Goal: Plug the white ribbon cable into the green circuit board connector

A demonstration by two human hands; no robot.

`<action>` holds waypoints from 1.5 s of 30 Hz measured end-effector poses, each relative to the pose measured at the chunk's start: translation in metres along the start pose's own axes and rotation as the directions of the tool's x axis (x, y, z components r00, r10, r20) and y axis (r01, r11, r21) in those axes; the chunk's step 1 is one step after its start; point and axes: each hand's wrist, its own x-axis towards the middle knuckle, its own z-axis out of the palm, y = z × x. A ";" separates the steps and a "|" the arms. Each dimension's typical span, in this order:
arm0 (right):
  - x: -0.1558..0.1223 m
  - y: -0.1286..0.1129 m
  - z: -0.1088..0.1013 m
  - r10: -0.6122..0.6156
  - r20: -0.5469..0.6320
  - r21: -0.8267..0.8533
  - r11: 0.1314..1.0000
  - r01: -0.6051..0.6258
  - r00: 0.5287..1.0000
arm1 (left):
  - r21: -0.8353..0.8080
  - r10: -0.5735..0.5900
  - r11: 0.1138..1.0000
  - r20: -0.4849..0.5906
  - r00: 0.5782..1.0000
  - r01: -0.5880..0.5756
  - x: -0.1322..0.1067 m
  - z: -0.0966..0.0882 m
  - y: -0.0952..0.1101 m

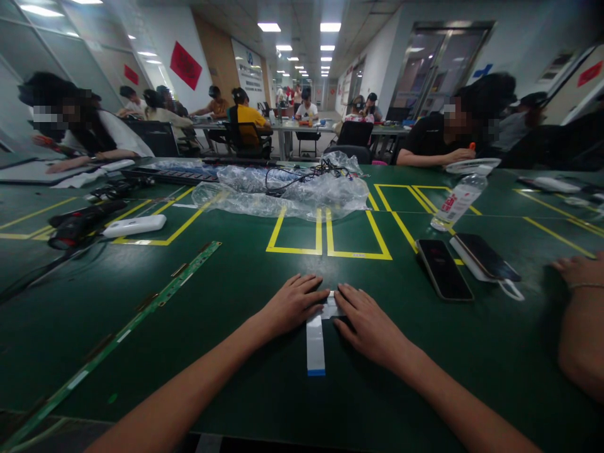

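Ribbon cable [316,346], white w/ blue end, lies on green table [255,399] btwn L hand [299,302] & R hand [368,318]; both palm-down at its far part, fingers stretched out; can't tell if either pinches it. Circuit board [144,318] off to L; black phone [444,270] to R.

**Colours: white, blue, green, yellow**

Ribbon strip [315,345]: white, blue end. Table [245,393]: dark green, with yellow tape outlines [297,251]. Circuit board [174,287]: brighter green, white patches. Bottle [457,201]: clear, red print. Phone [445,270]: black screen.
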 end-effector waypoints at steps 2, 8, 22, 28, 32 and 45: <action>0.000 0.000 0.001 -0.004 0.005 -0.004 1.000 0.004 1.000 | 0.001 -0.019 1.000 0.003 1.000 0.019 -0.001 0.000 0.001; -0.001 0.006 0.002 -0.006 0.021 0.031 0.999 0.005 1.000 | 0.078 -0.207 0.976 0.024 0.978 0.204 -0.015 -0.011 -0.008; -0.005 0.013 -0.001 0.009 0.059 0.071 0.997 -0.014 0.998 | 0.259 -0.851 0.448 -0.171 0.497 0.856 -0.185 -0.046 -0.111; -0.005 0.011 0.004 0.012 0.029 0.080 0.997 -0.014 0.999 | 0.343 -0.678 0.624 -0.209 0.704 0.703 -0.211 -0.013 -0.078; -0.004 0.007 0.003 0.008 0.035 0.059 0.998 -0.010 0.999 | 0.320 -0.589 0.726 -0.168 0.791 0.609 -0.178 -0.011 -0.045; -0.002 0.001 0.002 0.012 0.026 0.039 0.999 -0.013 1.000 | 0.187 -0.166 0.970 0.053 0.985 0.154 -0.011 -0.010 0.013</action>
